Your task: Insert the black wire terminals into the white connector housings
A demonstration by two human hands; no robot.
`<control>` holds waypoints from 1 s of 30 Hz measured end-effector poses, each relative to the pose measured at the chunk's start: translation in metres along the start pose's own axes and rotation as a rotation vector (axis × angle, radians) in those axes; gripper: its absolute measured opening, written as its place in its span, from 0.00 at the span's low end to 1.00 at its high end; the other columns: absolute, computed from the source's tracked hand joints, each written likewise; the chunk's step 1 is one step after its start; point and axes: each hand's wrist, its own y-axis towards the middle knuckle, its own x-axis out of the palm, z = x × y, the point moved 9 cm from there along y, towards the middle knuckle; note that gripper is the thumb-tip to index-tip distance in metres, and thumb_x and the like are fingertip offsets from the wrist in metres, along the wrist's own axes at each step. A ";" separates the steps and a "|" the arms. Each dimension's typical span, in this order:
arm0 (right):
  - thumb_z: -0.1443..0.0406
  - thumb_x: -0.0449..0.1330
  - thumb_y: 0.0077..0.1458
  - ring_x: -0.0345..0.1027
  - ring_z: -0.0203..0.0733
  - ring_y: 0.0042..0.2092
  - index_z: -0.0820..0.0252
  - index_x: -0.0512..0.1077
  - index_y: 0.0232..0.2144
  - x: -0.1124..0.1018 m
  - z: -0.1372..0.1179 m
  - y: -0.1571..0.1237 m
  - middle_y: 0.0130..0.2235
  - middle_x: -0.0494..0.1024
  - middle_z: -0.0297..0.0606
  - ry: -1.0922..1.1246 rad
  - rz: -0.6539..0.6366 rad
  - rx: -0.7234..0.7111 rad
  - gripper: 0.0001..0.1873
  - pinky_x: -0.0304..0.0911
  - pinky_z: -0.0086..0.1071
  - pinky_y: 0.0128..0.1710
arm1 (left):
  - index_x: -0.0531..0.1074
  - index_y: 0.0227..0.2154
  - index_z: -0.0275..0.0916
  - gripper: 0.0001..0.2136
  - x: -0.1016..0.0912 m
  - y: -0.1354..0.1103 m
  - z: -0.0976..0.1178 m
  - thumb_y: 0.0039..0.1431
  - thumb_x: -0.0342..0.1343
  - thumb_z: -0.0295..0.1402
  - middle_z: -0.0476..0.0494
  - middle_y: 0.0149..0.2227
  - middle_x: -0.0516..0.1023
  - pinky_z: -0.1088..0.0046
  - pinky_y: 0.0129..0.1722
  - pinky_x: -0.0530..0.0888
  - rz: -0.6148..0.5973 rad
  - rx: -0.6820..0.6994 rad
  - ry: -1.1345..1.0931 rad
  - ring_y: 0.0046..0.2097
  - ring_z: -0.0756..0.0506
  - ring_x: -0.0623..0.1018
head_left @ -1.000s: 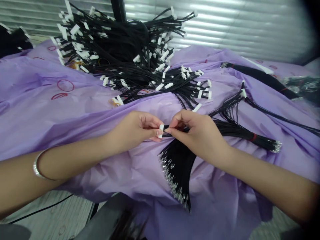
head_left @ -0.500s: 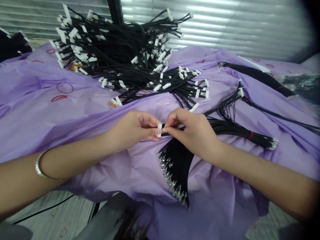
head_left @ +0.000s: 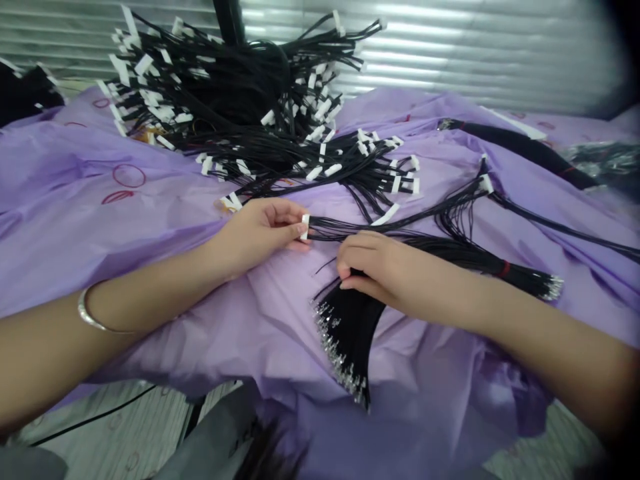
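Head view: my left hand [head_left: 260, 233] pinches a white connector [head_left: 305, 227] at mid-frame, its wires trailing right. My right hand [head_left: 380, 267] curls, fingertips pinching the bundle [head_left: 350, 327] just below. I'd judge it best to draw one wire only, keeping the connector steady.

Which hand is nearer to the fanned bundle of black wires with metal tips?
Right. The right hand rests on the bundle of black wires; the left hand, beside it, pinches a white connector.

Bare purple sheet [head_left: 75, 220] left lies open; wire heap [head_left: 250, 107] blocks behind; bundle [head_left: 350, 327] crowds the front.
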 end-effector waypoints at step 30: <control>0.73 0.55 0.52 0.51 0.27 0.20 0.62 0.67 0.20 -0.032 0.020 -0.007 0.18 0.60 0.26 0.260 0.349 0.321 0.10 0.46 0.25 0.19 | 0.75 0.31 0.35 0.05 0.018 -0.025 -0.017 0.49 0.62 0.24 0.50 0.29 0.77 0.79 0.38 0.76 -0.075 -0.197 -0.208 0.31 0.53 0.78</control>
